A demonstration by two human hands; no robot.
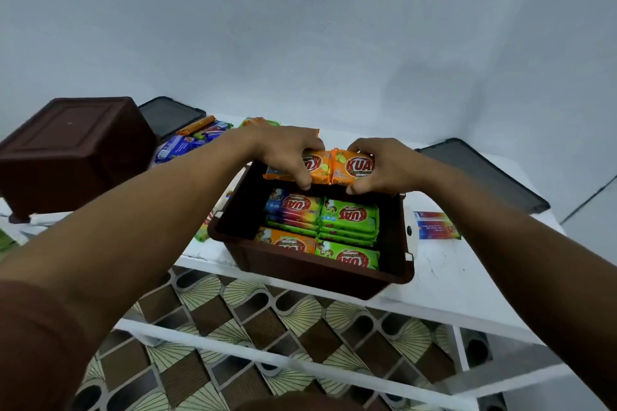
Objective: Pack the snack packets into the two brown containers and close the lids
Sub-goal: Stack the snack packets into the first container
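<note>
left grip (287, 152), right grip (387, 167) pinch orange packets (352, 167) over far end, brown container (300, 265)

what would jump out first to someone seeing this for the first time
The left hand and right hand pinch orange packets over the far edge of the open brown container at the centre, which already holds green packets and others. At far left a second brown container sits bottom up, and a dark lid lies at the right.
</note>
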